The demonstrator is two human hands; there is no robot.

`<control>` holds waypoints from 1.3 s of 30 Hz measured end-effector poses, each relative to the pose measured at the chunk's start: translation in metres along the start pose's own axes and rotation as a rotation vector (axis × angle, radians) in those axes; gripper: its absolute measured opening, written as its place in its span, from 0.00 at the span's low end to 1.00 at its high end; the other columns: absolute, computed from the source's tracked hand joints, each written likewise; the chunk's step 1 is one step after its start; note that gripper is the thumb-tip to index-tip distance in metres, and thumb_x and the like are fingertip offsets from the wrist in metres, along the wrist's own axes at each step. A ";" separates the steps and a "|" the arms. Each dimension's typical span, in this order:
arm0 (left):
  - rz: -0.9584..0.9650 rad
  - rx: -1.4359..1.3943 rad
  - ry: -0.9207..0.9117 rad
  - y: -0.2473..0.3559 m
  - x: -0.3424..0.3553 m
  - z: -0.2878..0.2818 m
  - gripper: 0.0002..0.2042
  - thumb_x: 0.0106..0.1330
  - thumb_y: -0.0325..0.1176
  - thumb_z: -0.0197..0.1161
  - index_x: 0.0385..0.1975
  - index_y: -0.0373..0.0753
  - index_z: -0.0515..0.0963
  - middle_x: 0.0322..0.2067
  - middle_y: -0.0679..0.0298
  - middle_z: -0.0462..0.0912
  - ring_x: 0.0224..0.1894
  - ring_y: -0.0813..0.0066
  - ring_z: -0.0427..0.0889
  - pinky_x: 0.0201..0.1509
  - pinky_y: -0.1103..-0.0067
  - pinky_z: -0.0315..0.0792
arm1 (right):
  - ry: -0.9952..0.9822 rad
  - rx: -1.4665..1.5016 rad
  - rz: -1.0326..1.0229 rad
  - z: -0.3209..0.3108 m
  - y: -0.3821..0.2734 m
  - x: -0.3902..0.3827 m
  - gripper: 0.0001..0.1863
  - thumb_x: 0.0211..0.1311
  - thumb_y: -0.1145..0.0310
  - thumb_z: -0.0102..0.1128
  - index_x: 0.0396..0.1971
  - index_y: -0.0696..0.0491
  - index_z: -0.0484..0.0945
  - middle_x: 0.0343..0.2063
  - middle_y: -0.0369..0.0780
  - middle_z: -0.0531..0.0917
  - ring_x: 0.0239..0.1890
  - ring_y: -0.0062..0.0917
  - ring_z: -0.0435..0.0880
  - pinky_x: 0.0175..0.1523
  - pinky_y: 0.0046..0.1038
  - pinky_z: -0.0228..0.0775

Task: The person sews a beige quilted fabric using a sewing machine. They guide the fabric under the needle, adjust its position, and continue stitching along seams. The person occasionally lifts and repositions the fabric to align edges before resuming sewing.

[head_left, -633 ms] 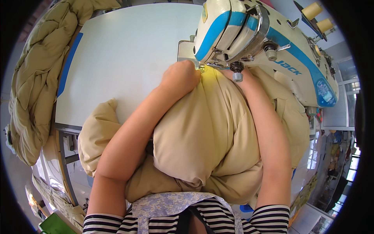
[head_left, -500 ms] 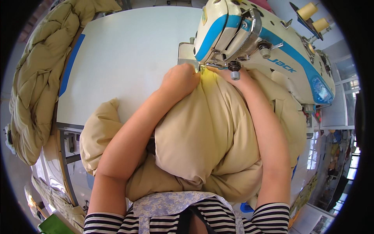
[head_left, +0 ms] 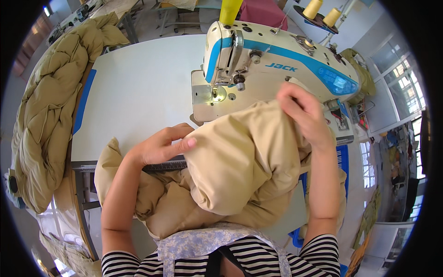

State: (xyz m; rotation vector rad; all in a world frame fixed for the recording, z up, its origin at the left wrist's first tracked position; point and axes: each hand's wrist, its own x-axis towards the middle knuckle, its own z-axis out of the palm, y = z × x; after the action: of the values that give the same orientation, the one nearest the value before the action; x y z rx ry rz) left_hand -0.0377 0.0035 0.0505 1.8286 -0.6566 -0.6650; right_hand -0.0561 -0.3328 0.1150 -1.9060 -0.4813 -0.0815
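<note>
Quilt (head_left: 240,171), tan and puffy, is bunched in my lap and up over the near edge of the counter (head_left: 138,92), its top fold just short of the sewing machine (head_left: 277,69). My left hand (head_left: 161,145) lies flat against its left flank, fingers (head_left: 182,143) stretched out and pressing rather than gripping; I judge that steadies the bulk so it does not slide off the edge. My right hand (head_left: 302,115) is up on the crest of the fold, fingers curled and pinched into the fabric, holding it raised beside the machine's arm, probably to keep the loose mass gathered.

The needle plate (head_left: 210,94) is bare, with the quilt near it but not under the needle as far as I can see. A ruler strip (head_left: 166,165) along the counter edge shows just under my left hand. A second tan quilt (head_left: 50,115) is heaped at the far left, well apart. Thread cones (head_left: 323,11) stand behind the machine. The machine's arm crowds my right hand most.
</note>
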 end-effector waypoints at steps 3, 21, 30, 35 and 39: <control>0.291 0.139 -0.015 0.011 -0.013 0.007 0.21 0.73 0.46 0.57 0.43 0.29 0.79 0.45 0.53 0.79 0.50 0.61 0.76 0.57 0.70 0.70 | 0.004 0.124 -0.322 -0.021 -0.015 -0.043 0.16 0.71 0.61 0.58 0.25 0.55 0.74 0.24 0.31 0.72 0.27 0.14 0.69 0.33 0.21 0.62; 0.752 0.208 -0.357 0.049 0.003 0.046 0.07 0.68 0.30 0.64 0.38 0.33 0.79 0.36 0.57 0.82 0.41 0.58 0.80 0.44 0.65 0.75 | -0.290 -0.315 -0.426 0.066 -0.107 -0.111 0.11 0.62 0.61 0.68 0.27 0.52 0.79 0.16 0.35 0.71 0.15 0.26 0.72 0.20 0.29 0.61; 1.148 0.298 0.052 0.136 -0.085 -0.021 0.08 0.53 0.34 0.71 0.23 0.37 0.81 0.18 0.63 0.78 0.19 0.71 0.76 0.22 0.78 0.67 | -0.410 0.047 -0.209 0.032 -0.147 -0.067 0.13 0.60 0.64 0.72 0.27 0.53 0.76 0.17 0.31 0.75 0.18 0.17 0.71 0.23 0.22 0.57; 0.305 0.566 0.273 0.090 -0.037 -0.027 0.08 0.65 0.32 0.69 0.28 0.35 0.78 0.19 0.64 0.72 0.21 0.83 0.66 0.24 0.79 0.61 | -0.090 -0.095 0.202 0.048 -0.084 -0.029 0.07 0.60 0.70 0.71 0.31 0.53 0.79 0.19 0.27 0.75 0.22 0.06 0.66 0.27 0.16 0.56; 0.236 0.408 0.294 0.083 -0.011 -0.026 0.08 0.66 0.31 0.68 0.38 0.34 0.80 0.28 0.65 0.81 0.30 0.80 0.75 0.36 0.81 0.71 | 0.018 -0.305 0.114 0.050 -0.059 -0.029 0.09 0.61 0.67 0.70 0.34 0.55 0.79 0.19 0.32 0.74 0.21 0.12 0.67 0.27 0.20 0.59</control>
State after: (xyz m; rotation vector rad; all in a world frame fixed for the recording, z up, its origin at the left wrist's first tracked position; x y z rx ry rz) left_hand -0.0374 0.0017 0.1382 2.1222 -0.8344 -0.1020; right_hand -0.1130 -0.2781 0.1394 -2.2258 -0.3620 -0.1021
